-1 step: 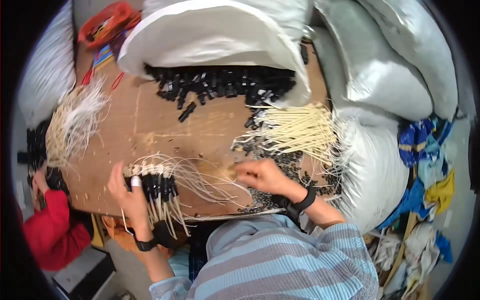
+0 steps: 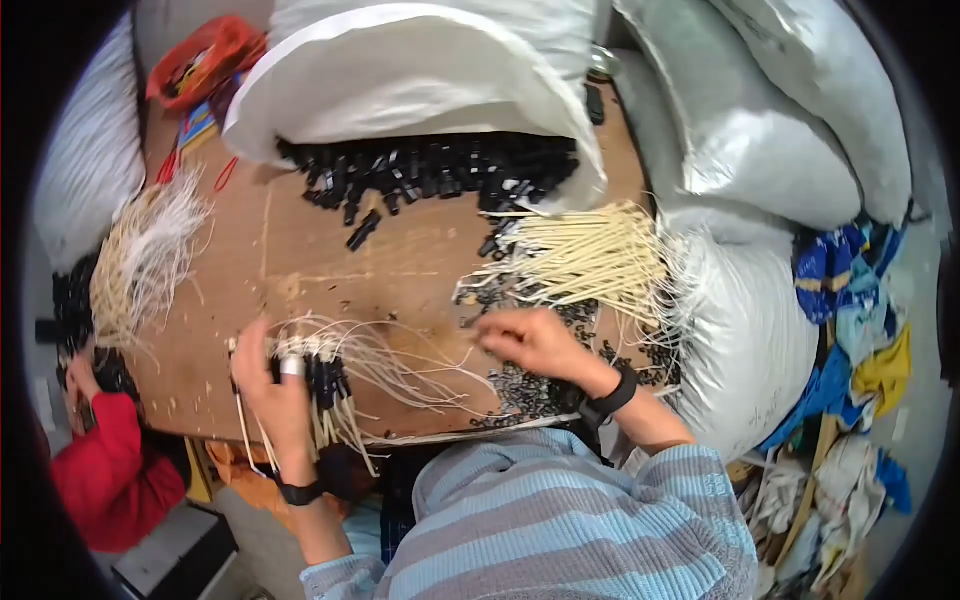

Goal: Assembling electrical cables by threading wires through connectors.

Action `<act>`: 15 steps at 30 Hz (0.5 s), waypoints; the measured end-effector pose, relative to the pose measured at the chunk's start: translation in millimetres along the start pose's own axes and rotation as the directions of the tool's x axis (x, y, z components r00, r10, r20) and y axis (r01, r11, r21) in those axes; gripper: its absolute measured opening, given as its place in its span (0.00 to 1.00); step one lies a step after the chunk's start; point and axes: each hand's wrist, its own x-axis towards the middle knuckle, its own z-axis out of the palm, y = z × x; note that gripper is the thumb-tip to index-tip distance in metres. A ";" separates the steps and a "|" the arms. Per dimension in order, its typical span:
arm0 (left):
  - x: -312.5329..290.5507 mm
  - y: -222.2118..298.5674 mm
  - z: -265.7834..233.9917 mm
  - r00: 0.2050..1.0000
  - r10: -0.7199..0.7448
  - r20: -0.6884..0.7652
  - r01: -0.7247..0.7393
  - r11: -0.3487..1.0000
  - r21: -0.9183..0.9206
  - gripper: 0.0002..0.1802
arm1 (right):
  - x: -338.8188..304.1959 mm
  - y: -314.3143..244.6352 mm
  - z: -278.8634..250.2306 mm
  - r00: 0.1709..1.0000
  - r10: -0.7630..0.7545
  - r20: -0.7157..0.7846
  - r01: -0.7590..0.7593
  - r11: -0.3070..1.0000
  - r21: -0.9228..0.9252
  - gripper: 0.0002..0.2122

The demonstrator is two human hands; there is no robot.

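Note:
My left hand (image 2: 275, 395), its thumb wrapped in white, is curled over the left end of a row of cream cords with black sleeves (image 2: 328, 385). One or two such cords hang down on the hand's outer side. Loose white strings (image 2: 385, 370) fan rightward from the row across the brown table. My right hand (image 2: 535, 345) has thumb and forefinger pinched near the strings' far ends; whatever is between them is too small to make out. Beneath and around it lie many tiny black parts (image 2: 530, 390).
A pile of cream cords (image 2: 590, 255) lies beyond my right hand. Black plastic pieces (image 2: 430, 170) spill from an open white sack (image 2: 400, 75) at the back. Full sacks (image 2: 745, 350) border the right side. Another cord bundle (image 2: 145, 260) and a person in a red sleeve (image 2: 110, 460) are at left.
My left hand has shifted right over the cord row, leaving cords showing on its outer side. My right hand stays pinched in nearly the same place. The whole view has shifted slightly.

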 end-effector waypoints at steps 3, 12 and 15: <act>8.5 84.7 42.7 0.919 0.274 0.283 -0.177 0.928 -0.327 0.28 | -22.5 40.2 -56.8 0.949 0.032 -0.313 -0.065 0.993 -0.094 0.12; -5.5 239.8 190.8 0.532 0.740 0.411 -0.490 0.666 -0.563 0.44 | -7.4 86.8 -177.4 0.840 -0.085 -0.536 -0.185 0.883 -0.430 0.11; 0.3 255.8 218.3 0.487 0.751 0.446 -0.601 0.659 -0.453 0.51 | 17.0 119.8 -194.9 0.888 -0.241 -0.391 -0.106 0.720 -0.686 0.14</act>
